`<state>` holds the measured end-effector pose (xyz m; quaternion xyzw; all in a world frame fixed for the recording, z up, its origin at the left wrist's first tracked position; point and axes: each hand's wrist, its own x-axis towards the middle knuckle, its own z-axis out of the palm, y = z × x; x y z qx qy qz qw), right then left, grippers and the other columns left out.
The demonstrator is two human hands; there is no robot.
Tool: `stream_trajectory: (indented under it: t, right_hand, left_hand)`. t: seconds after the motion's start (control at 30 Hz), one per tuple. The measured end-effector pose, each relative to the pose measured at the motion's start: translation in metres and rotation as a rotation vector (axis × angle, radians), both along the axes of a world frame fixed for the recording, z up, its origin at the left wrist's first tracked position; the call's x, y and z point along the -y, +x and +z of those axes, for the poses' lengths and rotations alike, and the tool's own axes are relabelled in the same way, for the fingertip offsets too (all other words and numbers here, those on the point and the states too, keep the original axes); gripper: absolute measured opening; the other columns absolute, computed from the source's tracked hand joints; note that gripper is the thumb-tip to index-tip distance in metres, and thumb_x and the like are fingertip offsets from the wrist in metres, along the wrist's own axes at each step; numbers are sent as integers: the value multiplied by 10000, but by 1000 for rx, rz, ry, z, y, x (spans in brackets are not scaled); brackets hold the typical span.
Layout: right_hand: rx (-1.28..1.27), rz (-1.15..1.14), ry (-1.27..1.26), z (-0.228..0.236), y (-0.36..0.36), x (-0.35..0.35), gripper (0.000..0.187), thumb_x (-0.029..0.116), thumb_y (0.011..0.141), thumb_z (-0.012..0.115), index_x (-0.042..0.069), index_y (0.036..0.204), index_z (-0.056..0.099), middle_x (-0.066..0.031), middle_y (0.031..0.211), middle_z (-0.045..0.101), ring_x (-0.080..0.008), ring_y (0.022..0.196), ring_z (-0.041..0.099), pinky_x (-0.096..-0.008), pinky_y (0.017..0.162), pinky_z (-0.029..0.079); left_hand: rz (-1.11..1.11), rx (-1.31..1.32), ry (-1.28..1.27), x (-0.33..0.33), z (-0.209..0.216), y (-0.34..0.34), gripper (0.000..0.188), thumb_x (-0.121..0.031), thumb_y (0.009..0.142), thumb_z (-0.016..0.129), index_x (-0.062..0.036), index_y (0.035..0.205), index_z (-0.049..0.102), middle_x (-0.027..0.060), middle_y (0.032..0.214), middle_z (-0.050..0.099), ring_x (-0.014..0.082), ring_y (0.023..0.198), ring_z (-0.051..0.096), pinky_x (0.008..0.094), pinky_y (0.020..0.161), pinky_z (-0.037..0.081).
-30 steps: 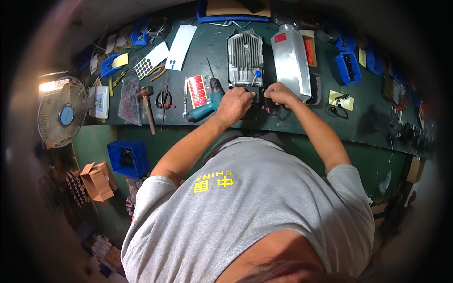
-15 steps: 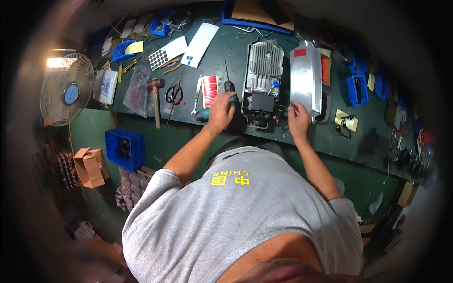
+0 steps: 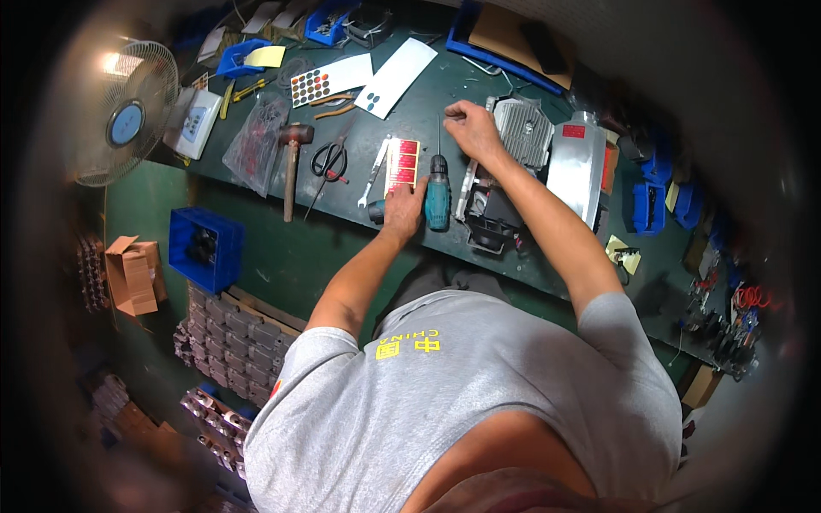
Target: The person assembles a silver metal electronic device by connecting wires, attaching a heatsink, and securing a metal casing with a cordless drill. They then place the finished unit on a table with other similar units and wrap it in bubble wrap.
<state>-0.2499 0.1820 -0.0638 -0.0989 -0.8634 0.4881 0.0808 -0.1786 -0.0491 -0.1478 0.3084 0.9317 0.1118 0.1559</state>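
On the bench lies a teal cordless drill [image 3: 437,202] with its long thin bit [image 3: 439,135] pointing to the far side. My left hand [image 3: 402,210] is closed over its handle, between the body and the battery end [image 3: 376,212]. My right hand [image 3: 473,132] reaches over a finned grey metal unit [image 3: 524,132] to beside the bit's tip. Its fingertips are drawn together; whatever they hold is too small to make out. My right forearm covers part of the unit, whose black lower part [image 3: 492,224] faces me. A red label sheet [image 3: 403,162] lies just beyond my left hand.
Left of the drill lie a wrench [image 3: 374,175], scissors [image 3: 328,161], a hammer [image 3: 292,162] and a plastic bag [image 3: 256,141]. A silver metal cover [image 3: 574,171] stands right of the unit. Blue bins [image 3: 649,205] line the right; a fan [image 3: 128,124] stands left.
My right hand has moved from the silver cover's near end, up and left over the finned unit, to the bit's tip. My left hand stays on the drill. The view has shifted.
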Motion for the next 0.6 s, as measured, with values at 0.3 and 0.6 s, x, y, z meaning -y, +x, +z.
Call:
stream_trajectory:
  t: [0.3, 0.6]
  right_hand:
    - [249, -271, -82, -83, -43, 25, 252, 132, 758, 750, 38, 991, 772, -174, 1001, 755, -311, 945, 738, -381, 877, 576]
    - [590, 128, 514, -108, -26, 77, 261, 249, 890, 698, 57, 1062, 739, -241, 1140, 700, -404, 1110, 670, -482, 932, 555]
  left_hand:
    - [22, 47, 255, 55, 47, 3, 827, -17, 701, 759, -98, 1462, 447, 159, 1087, 640, 345, 1069, 604, 455, 912, 448]
    - [493, -8, 649, 166, 76, 101, 607, -56, 811, 699, -17, 1394, 537, 196, 1130, 685, 386, 979, 673, 427, 852, 523]
